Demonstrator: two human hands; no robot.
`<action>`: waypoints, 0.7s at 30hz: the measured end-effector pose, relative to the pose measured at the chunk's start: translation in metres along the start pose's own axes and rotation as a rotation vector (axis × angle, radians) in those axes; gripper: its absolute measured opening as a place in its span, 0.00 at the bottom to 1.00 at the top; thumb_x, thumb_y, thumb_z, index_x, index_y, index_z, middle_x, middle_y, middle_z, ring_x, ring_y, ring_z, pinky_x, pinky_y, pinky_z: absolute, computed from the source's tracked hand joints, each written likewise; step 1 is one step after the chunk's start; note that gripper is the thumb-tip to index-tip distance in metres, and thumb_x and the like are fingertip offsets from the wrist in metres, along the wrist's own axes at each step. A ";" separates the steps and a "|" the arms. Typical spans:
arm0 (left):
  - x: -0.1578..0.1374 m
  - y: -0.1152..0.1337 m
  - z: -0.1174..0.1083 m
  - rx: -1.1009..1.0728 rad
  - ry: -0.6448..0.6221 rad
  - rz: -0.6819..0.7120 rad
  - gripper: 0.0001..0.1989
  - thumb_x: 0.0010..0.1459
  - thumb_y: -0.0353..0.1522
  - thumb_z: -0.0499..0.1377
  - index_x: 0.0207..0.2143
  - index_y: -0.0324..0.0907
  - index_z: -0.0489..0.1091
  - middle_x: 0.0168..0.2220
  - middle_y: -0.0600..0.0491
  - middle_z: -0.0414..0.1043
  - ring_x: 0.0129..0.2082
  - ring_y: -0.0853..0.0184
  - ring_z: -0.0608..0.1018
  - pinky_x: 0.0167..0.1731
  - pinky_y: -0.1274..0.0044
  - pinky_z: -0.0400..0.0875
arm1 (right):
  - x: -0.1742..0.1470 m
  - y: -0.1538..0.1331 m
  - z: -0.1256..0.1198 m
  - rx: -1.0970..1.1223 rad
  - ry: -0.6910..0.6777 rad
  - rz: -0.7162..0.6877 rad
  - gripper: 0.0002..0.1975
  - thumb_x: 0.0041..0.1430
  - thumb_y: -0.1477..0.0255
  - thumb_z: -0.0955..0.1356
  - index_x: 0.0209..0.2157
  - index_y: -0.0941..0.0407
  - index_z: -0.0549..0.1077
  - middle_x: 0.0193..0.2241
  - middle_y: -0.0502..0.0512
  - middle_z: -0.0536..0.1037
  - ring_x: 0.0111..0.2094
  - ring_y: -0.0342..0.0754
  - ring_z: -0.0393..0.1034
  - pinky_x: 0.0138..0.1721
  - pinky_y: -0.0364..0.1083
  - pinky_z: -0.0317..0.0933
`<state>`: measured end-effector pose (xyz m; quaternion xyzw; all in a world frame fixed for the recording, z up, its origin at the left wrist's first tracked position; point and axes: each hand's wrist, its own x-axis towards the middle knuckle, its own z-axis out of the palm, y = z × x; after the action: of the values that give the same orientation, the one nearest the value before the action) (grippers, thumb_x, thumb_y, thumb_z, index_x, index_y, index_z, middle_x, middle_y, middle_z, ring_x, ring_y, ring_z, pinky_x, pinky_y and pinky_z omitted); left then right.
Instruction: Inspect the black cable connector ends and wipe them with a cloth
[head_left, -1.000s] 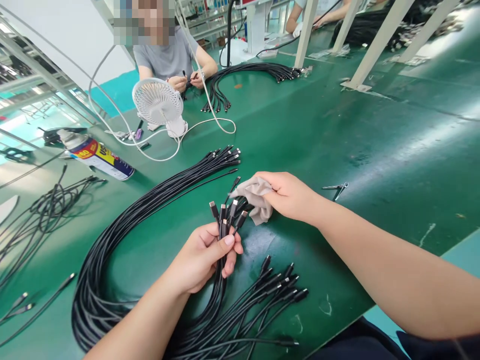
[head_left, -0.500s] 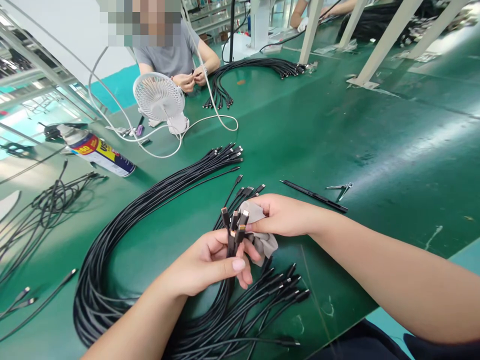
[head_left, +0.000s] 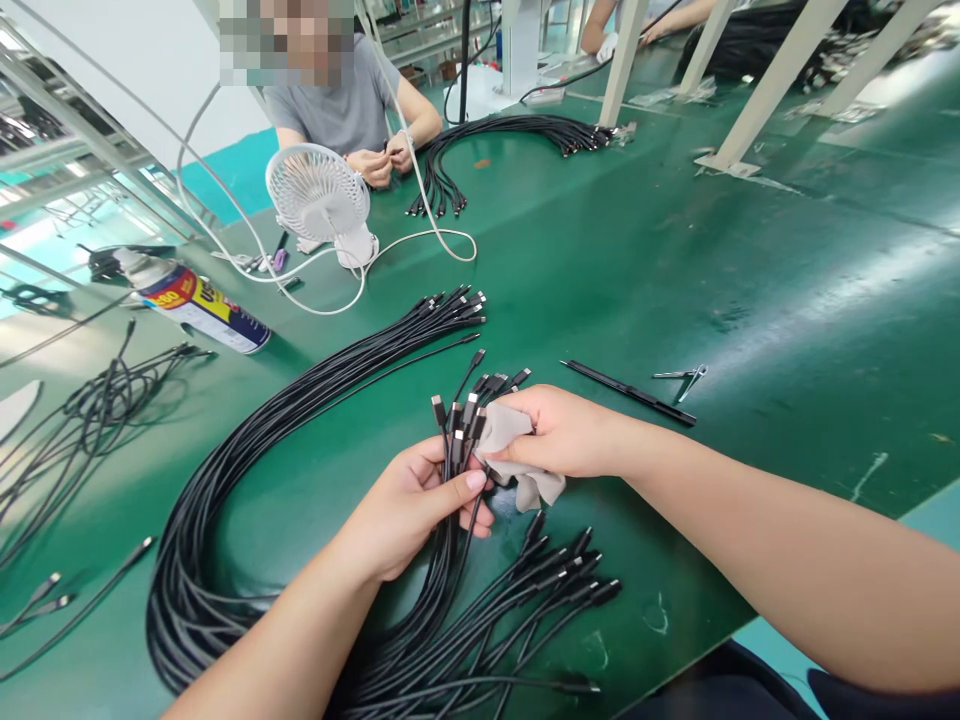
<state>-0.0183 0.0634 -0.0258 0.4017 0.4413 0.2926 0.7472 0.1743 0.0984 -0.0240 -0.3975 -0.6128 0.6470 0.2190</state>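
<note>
My left hand (head_left: 424,500) is closed round several black USB cables (head_left: 448,540), just below their plugs, which point up and away from me. In my right hand (head_left: 559,430) is a crumpled grey cloth (head_left: 504,428), pinched between thumb and fingers. The cloth presses against the right side of the held plugs. Behind the hands more cable plugs (head_left: 495,383) lie on the table. To the right of the held cables, another fan of cable ends (head_left: 574,565) rests near the table's front edge. The long bundle (head_left: 247,440) curves round on the left.
A white fan (head_left: 319,195) and a spray can (head_left: 199,305) stand at the back left. Loose cables (head_left: 112,395) lie on the left. A black pen-like tool (head_left: 630,392) and tweezers-like metal pieces (head_left: 686,380) lie right. Across the table a co-worker's hands (head_left: 379,165) handle something small.
My left hand has moved slightly up and left with the cables, its fingers now drawn in closer. The cloth in my right hand has come up against the plugs.
</note>
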 end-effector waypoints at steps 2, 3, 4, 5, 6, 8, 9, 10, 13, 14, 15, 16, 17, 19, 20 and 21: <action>0.000 0.000 0.000 0.001 -0.039 -0.006 0.13 0.51 0.36 0.68 0.33 0.38 0.69 0.24 0.56 0.72 0.20 0.72 0.76 0.23 0.81 0.68 | -0.002 0.000 -0.001 0.010 -0.075 -0.032 0.08 0.49 0.71 0.72 0.31 0.59 0.72 0.26 0.49 0.76 0.24 0.40 0.69 0.24 0.38 0.62; 0.000 0.000 0.000 0.002 -0.055 -0.006 0.14 0.51 0.37 0.67 0.33 0.38 0.69 0.24 0.55 0.73 0.19 0.72 0.76 0.22 0.81 0.68 | -0.003 0.001 -0.001 0.031 -0.128 -0.040 0.10 0.49 0.71 0.73 0.33 0.59 0.72 0.27 0.50 0.77 0.24 0.40 0.70 0.24 0.38 0.63; -0.001 0.000 0.000 0.003 -0.067 -0.008 0.14 0.52 0.37 0.67 0.34 0.37 0.69 0.23 0.55 0.73 0.20 0.72 0.76 0.23 0.81 0.68 | -0.003 0.002 -0.001 0.048 -0.169 -0.041 0.11 0.49 0.71 0.72 0.35 0.58 0.72 0.28 0.50 0.77 0.24 0.40 0.70 0.23 0.38 0.63; -0.001 0.000 0.000 0.002 -0.075 -0.012 0.14 0.52 0.38 0.66 0.34 0.37 0.69 0.23 0.55 0.73 0.20 0.71 0.76 0.23 0.81 0.69 | -0.003 0.003 0.000 0.058 -0.194 -0.034 0.11 0.50 0.71 0.72 0.36 0.58 0.72 0.27 0.50 0.76 0.23 0.40 0.70 0.22 0.38 0.62; -0.001 0.000 0.000 0.001 -0.076 -0.018 0.14 0.52 0.38 0.66 0.34 0.37 0.70 0.23 0.55 0.73 0.20 0.71 0.76 0.24 0.80 0.69 | -0.003 0.004 0.000 0.067 -0.201 -0.020 0.10 0.50 0.71 0.71 0.35 0.58 0.71 0.26 0.49 0.76 0.22 0.39 0.69 0.21 0.37 0.62; -0.001 0.000 0.000 0.002 -0.059 -0.030 0.14 0.52 0.38 0.66 0.34 0.38 0.69 0.24 0.55 0.72 0.21 0.71 0.77 0.23 0.80 0.69 | -0.002 0.006 0.000 0.104 -0.187 0.012 0.08 0.53 0.70 0.69 0.34 0.57 0.70 0.25 0.48 0.75 0.19 0.38 0.68 0.18 0.37 0.60; 0.000 0.000 0.000 0.002 -0.048 -0.038 0.14 0.52 0.38 0.66 0.34 0.38 0.69 0.24 0.55 0.73 0.21 0.71 0.77 0.23 0.80 0.69 | -0.001 0.006 0.000 0.123 -0.172 0.017 0.07 0.54 0.69 0.68 0.33 0.57 0.70 0.23 0.47 0.75 0.17 0.38 0.66 0.17 0.36 0.59; 0.000 0.000 -0.001 0.003 -0.036 -0.046 0.14 0.52 0.38 0.66 0.34 0.38 0.69 0.26 0.55 0.73 0.20 0.70 0.77 0.23 0.80 0.69 | 0.000 0.005 0.000 0.130 -0.148 0.010 0.06 0.56 0.68 0.67 0.32 0.57 0.69 0.22 0.47 0.74 0.17 0.37 0.66 0.17 0.36 0.58; 0.001 -0.001 -0.002 0.013 -0.031 -0.072 0.15 0.53 0.39 0.66 0.35 0.38 0.69 0.28 0.54 0.73 0.20 0.71 0.77 0.22 0.80 0.69 | 0.002 0.002 -0.001 0.020 -0.017 -0.054 0.06 0.57 0.70 0.66 0.28 0.58 0.69 0.19 0.46 0.71 0.19 0.37 0.66 0.19 0.36 0.58; 0.002 -0.001 -0.003 0.018 -0.042 -0.078 0.14 0.53 0.39 0.65 0.35 0.38 0.69 0.28 0.54 0.73 0.20 0.71 0.77 0.22 0.81 0.69 | 0.003 0.002 -0.001 -0.022 0.016 -0.073 0.05 0.55 0.72 0.67 0.27 0.58 0.69 0.20 0.46 0.72 0.20 0.37 0.67 0.21 0.36 0.59; 0.002 -0.002 -0.004 0.025 -0.059 -0.077 0.14 0.54 0.39 0.65 0.35 0.38 0.69 0.28 0.54 0.73 0.19 0.71 0.77 0.21 0.81 0.68 | 0.003 0.002 -0.002 -0.043 0.021 -0.088 0.04 0.52 0.73 0.69 0.27 0.59 0.70 0.21 0.47 0.73 0.23 0.38 0.68 0.22 0.36 0.60; 0.001 -0.003 -0.004 0.031 -0.078 -0.070 0.14 0.55 0.39 0.64 0.35 0.38 0.69 0.28 0.54 0.73 0.19 0.72 0.77 0.21 0.81 0.68 | 0.002 0.003 -0.003 -0.044 -0.006 -0.097 0.05 0.49 0.74 0.71 0.28 0.59 0.71 0.24 0.48 0.75 0.25 0.39 0.70 0.24 0.36 0.61; 0.001 -0.003 -0.004 0.035 -0.097 -0.060 0.13 0.55 0.39 0.64 0.34 0.38 0.69 0.27 0.54 0.73 0.19 0.73 0.76 0.21 0.82 0.68 | 0.002 0.005 -0.004 -0.025 -0.062 -0.100 0.07 0.47 0.75 0.72 0.30 0.59 0.72 0.27 0.50 0.77 0.27 0.41 0.72 0.26 0.37 0.63; 0.000 -0.004 -0.004 0.035 -0.126 -0.045 0.13 0.56 0.39 0.63 0.33 0.38 0.69 0.27 0.55 0.72 0.18 0.74 0.75 0.22 0.81 0.68 | 0.001 0.008 -0.005 0.030 -0.192 -0.088 0.10 0.47 0.74 0.73 0.34 0.58 0.73 0.31 0.51 0.79 0.30 0.42 0.73 0.28 0.39 0.66; 0.000 -0.004 -0.004 0.030 -0.134 -0.043 0.13 0.56 0.40 0.63 0.33 0.37 0.69 0.27 0.55 0.72 0.18 0.74 0.75 0.22 0.81 0.68 | 0.001 0.009 -0.005 0.055 -0.236 -0.074 0.10 0.48 0.74 0.72 0.35 0.58 0.73 0.32 0.51 0.80 0.30 0.42 0.74 0.29 0.39 0.66; 0.000 -0.004 -0.004 0.027 -0.133 -0.046 0.14 0.56 0.40 0.63 0.33 0.38 0.69 0.27 0.55 0.72 0.18 0.74 0.74 0.22 0.81 0.68 | 0.001 0.010 -0.004 0.076 -0.254 -0.057 0.08 0.50 0.73 0.71 0.35 0.58 0.73 0.31 0.51 0.80 0.29 0.42 0.74 0.28 0.39 0.66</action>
<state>-0.0217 0.0623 -0.0306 0.4199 0.4035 0.2421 0.7760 0.1792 0.1002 -0.0337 -0.2861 -0.6217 0.7083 0.1730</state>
